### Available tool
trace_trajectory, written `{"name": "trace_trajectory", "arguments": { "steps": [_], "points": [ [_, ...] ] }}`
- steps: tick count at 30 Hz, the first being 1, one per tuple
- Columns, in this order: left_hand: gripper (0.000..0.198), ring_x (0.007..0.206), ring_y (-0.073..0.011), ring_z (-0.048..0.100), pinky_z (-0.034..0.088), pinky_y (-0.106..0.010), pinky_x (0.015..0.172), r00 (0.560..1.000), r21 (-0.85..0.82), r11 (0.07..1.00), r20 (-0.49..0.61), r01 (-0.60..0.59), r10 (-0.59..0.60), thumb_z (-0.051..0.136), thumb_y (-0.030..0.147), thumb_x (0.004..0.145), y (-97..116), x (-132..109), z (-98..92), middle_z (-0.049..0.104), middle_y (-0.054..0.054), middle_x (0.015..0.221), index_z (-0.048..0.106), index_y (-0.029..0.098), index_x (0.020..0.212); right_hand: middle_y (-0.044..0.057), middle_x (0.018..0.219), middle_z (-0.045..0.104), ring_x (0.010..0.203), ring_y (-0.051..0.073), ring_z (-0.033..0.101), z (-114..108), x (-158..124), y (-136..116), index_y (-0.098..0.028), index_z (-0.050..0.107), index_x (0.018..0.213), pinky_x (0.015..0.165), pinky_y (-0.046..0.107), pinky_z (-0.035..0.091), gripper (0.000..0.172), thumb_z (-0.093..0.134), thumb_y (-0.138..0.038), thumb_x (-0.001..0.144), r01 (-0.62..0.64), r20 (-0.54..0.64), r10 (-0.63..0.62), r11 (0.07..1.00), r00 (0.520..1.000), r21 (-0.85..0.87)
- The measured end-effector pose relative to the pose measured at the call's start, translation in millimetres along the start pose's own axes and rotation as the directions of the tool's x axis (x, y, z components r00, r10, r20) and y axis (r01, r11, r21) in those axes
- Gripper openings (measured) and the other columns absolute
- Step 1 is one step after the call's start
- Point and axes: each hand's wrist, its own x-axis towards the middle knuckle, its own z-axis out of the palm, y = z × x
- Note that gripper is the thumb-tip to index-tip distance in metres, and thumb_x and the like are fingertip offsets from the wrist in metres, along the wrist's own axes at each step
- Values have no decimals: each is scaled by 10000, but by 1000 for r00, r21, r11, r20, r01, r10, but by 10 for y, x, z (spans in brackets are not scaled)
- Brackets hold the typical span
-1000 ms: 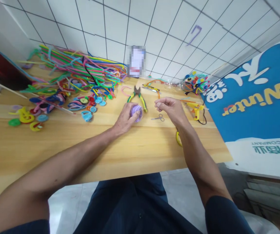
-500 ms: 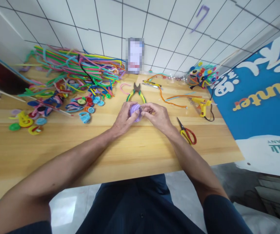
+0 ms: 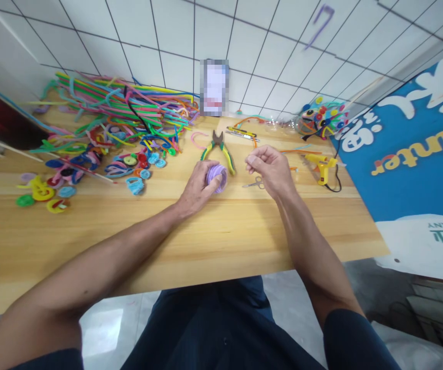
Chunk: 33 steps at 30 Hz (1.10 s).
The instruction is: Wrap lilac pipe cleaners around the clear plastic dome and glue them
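Note:
My left hand [image 3: 199,184] is closed around a purple coil [image 3: 222,180] that looks like wound pipe cleaner, with its round opening facing right. To the right of the coil and apart from it, my right hand [image 3: 270,167] is raised with thumb and fingers pinched together. Whatever those fingertips hold, if anything, is too small to make out. Just below the right fingers lie small silver scissors [image 3: 255,183]. Pliers with green and yellow handles [image 3: 227,158] rest beyond the coil, their jaws pointing away from me.
Bundled colourful pipe cleaners [image 3: 121,100] and several small coiled pieces [image 3: 42,190] spread over the table's left side. A phone [image 3: 214,87] leans on the tiled wall. Pens [image 3: 241,133], a yellow glue gun [image 3: 322,168] and a bag of coloured bits [image 3: 321,118] lie to the right.
My right hand has left the purple coil and moved right, its fingers pinched. The small scissors now show, while the red and yellow scissors are covered by my right arm. My left hand keeps the coil.

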Motion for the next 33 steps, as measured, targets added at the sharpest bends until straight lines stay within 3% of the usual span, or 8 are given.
{"name": "trace_trajectory", "arguments": {
  "steps": [3, 7, 13, 18, 23, 28, 30, 33],
  "points": [
    [373, 1262, -254, 662, 553, -438, 1156, 1000, 0, 1000, 2, 12, -12, 548, 488, 1107, -4, -1, 1, 697, -103, 1316, 594, 223, 1365, -38, 747, 761, 655, 107, 683, -151, -6, 7, -234, 744, 883, 658, 239, 576, 365, 1003, -396, 684, -36, -80, 43, 995, 996, 91],
    [364, 1261, -249, 667, 555, -430, 1155, 1000, -7, 1000, 3, 4, -4, 555, 467, 1105, -3, -1, 3, 698, -103, 1316, 595, 218, 1368, -15, 762, 788, 649, 119, 709, -259, -144, 102, -221, 811, 904, 676, 265, 613, 379, 1018, -406, 646, -95, -132, 98, 995, 986, 33],
    [347, 1263, -262, 667, 556, -455, 1156, 1000, -9, 1000, -9, -4, 3, 566, 440, 1093, -3, -2, 5, 698, -105, 1316, 597, 223, 1361, 7, 674, 742, 582, 137, 665, 53, -344, 137, -210, 732, 750, 605, 279, 582, 430, 933, -590, 746, -151, -14, 151, 976, 988, -154],
    [330, 1238, -262, 666, 561, -455, 1139, 1000, -15, 1000, -7, -1, 0, 576, 424, 1083, 6, 4, 3, 702, -102, 1293, 604, 220, 1341, -24, 614, 663, 557, 108, 550, 277, -279, 76, -224, 673, 691, 570, 254, 459, 463, 832, -626, 856, -51, 24, 59, 969, 998, -242],
    [323, 1232, -260, 668, 561, -446, 1126, 1000, -18, 1000, -6, -13, 13, 579, 407, 1083, 20, 7, 1, 696, -104, 1291, 598, 214, 1341, -18, 721, 712, 625, 126, 594, 256, -227, 241, -230, 701, 823, 616, 271, 476, 334, 835, -534, 857, -35, 29, 41, 981, 999, -190],
    [318, 1233, -254, 667, 560, -440, 1122, 1000, -12, 1000, 0, -8, 8, 577, 416, 1091, 19, 5, -3, 693, -99, 1290, 586, 224, 1345, 42, 1006, 819, 853, 165, 720, 219, -280, 381, -243, 662, 836, 790, 317, 587, 296, 870, -454, 826, 4, 31, 0, 992, 1000, -124],
    [315, 1227, -253, 667, 561, -439, 1117, 1000, -15, 1000, -3, -15, 15, 578, 418, 1093, 19, 3, -5, 692, -96, 1282, 587, 225, 1342, 39, 1001, 817, 880, 172, 727, 218, -288, 393, -246, 638, 803, 823, 328, 600, 307, 877, -439, 814, 20, 37, -16, 995, 999, -102],
    [311, 1227, -255, 666, 560, -443, 1119, 1000, -20, 1000, 0, -20, 20, 573, 421, 1095, 25, 1, -9, 692, -92, 1284, 588, 229, 1340, 12, 859, 778, 766, 157, 682, 226, -275, 390, -244, 646, 786, 762, 317, 590, 334, 901, -459, 782, 5, 38, -2, 997, 999, -79]
  ]
}}
